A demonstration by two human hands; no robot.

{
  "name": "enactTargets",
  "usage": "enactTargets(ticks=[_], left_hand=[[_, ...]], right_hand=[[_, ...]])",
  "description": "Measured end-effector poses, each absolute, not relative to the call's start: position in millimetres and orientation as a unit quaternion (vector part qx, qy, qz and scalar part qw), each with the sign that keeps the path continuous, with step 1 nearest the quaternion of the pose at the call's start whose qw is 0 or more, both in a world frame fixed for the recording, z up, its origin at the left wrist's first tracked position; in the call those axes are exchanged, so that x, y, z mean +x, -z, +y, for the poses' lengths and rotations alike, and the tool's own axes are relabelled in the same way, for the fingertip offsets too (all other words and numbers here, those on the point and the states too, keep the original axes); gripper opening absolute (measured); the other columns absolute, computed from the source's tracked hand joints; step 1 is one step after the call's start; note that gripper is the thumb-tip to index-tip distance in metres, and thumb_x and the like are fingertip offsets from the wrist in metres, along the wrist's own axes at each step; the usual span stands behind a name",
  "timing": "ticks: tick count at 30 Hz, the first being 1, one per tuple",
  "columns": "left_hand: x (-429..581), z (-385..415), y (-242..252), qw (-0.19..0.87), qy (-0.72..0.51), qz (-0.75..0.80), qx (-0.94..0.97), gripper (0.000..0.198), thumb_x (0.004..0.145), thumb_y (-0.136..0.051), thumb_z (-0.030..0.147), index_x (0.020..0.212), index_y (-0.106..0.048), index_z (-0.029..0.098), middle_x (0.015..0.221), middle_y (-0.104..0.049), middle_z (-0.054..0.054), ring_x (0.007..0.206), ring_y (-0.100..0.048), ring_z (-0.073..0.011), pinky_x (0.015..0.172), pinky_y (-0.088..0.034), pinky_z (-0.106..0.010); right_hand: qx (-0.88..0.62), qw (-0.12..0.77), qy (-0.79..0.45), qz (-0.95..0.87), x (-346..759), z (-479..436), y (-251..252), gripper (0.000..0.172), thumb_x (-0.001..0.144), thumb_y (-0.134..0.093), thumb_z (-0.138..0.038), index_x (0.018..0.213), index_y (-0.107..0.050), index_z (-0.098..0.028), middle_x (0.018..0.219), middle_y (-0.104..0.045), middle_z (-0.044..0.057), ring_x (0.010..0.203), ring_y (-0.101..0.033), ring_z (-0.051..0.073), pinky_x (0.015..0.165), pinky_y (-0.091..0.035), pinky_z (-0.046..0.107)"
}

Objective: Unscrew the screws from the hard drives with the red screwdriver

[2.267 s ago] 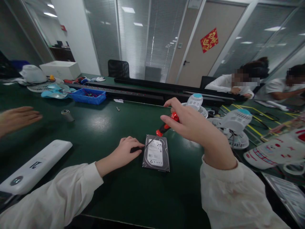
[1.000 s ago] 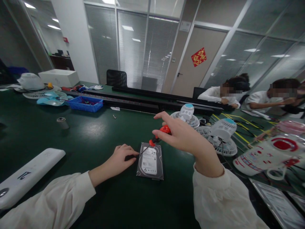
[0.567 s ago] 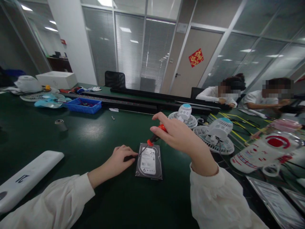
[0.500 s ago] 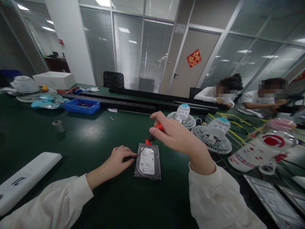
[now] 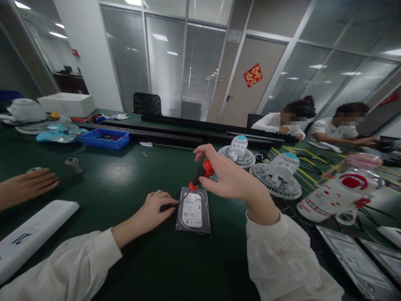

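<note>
- Head view, right hand (image 5: 224, 171): it is closed around the handle of a red and black screwdriver (image 5: 196, 180), with the thumb and the curled fingers on the grip.
- The screwdriver slants down from the right hand toward the left hand's fingertips, its shaft crossing the upper left part of a hard drive (image 5: 191, 211).
- The hard drive lies flat, label up, just beyond the left hand's fingertips and below the right hand.
- Left hand (image 5: 150, 213): it rests low on the green table (image 5: 156, 267), thumb and forefinger pointing at the drive's left edge near the screwdriver tip; whether they grip anything there cannot be told.
- Left of the left hand lies a long white device (image 5: 34, 238) marked 21; above that, a co-worker's hand (image 5: 31, 186) reaches in with outstretched fingers.
- Between that hand and the left hand, farther off, stands a metal cylinder (image 5: 74, 166); a blue tray (image 5: 106, 144) of wires sits beyond it.
- Just beyond the right hand is a white fan (image 5: 239, 152), with a second fan (image 5: 277, 173) to its right.
- Well to the right of the right hand, a patterned bottle (image 5: 338, 190) leans above another drive (image 5: 357, 259).
- Far beyond the right hand, two people sit in white tops.
</note>
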State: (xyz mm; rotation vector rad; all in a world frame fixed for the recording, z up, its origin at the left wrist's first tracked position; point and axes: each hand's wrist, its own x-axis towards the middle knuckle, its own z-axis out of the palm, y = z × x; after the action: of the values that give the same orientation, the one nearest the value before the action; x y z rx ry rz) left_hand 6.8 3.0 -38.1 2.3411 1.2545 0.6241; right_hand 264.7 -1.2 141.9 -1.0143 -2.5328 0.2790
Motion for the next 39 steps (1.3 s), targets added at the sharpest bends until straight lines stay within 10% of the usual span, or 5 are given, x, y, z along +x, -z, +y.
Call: enactTargets(ticks=[5, 11, 17, 22, 39], left_hand=[[6, 4, 37, 0.208, -0.22, 0.448, 0.841, 0.028, 0.099, -0.062, 0.028, 0.122, -0.079, 0.029, 0.115, -0.077, -0.005, 0.112, -0.064, -0.0279, 0.106, -0.043, -0.054], [7, 4, 36, 0.208, -0.222, 0.447, 0.841, 0.028, 0.099, -0.063, 0.028, 0.121, -0.079, 0.029, 0.114, -0.077, -0.005, 0.11, -0.064, -0.0275, 0.105, -0.044, -0.052], [9, 2, 33, 0.207, -0.213, 0.457, 0.838, 0.029, 0.098, -0.063, 0.028, 0.122, -0.079, 0.031, 0.115, -0.077, -0.005, 0.112, -0.063, -0.0288, 0.105, -0.043, -0.054], [10, 0, 27, 0.216, -0.2, 0.462, 0.836, 0.03, 0.099, -0.063, 0.027, 0.123, -0.079, 0.03, 0.117, -0.077, -0.005, 0.115, -0.063, -0.0297, 0.107, -0.041, -0.056], [11, -1, 24, 0.221, -0.199, 0.469, 0.832, 0.03, 0.099, -0.065, 0.025, 0.124, -0.079, 0.028, 0.116, -0.076, -0.005, 0.115, -0.063, -0.0303, 0.108, -0.041, -0.057]], right_hand=[[-0.413, 0.178, -0.049, -0.892, 261, -2, -143, 0.046, 0.104, -0.049, -0.051, 0.135, -0.048, -0.017, 0.072, -0.055, -0.004, 0.062, -0.05, 0.015, 0.063, -0.032, 0.029], [-0.345, 0.223, -0.074, -0.909, 263, 1, -139, 0.054, 0.092, -0.06, -0.029, 0.14, -0.04, -0.017, 0.129, -0.062, 0.014, 0.094, -0.064, 0.02, 0.081, -0.046, 0.033], [-0.4, 0.2, -0.037, -0.894, 258, 2, -137, 0.045, 0.103, -0.051, -0.05, 0.133, -0.049, -0.017, 0.079, -0.06, -0.001, 0.068, -0.054, 0.016, 0.067, -0.034, 0.029], [-0.358, 0.233, -0.067, -0.902, 262, 5, -135, 0.05, 0.097, -0.056, -0.034, 0.141, -0.04, -0.016, 0.127, -0.061, 0.013, 0.087, -0.062, 0.019, 0.078, -0.044, 0.033], [-0.283, 0.248, -0.109, -0.92, 258, 7, -132, 0.052, 0.089, -0.058, -0.02, 0.139, -0.044, -0.015, 0.107, -0.062, 0.006, 0.083, -0.061, 0.016, 0.076, -0.047, 0.031]])
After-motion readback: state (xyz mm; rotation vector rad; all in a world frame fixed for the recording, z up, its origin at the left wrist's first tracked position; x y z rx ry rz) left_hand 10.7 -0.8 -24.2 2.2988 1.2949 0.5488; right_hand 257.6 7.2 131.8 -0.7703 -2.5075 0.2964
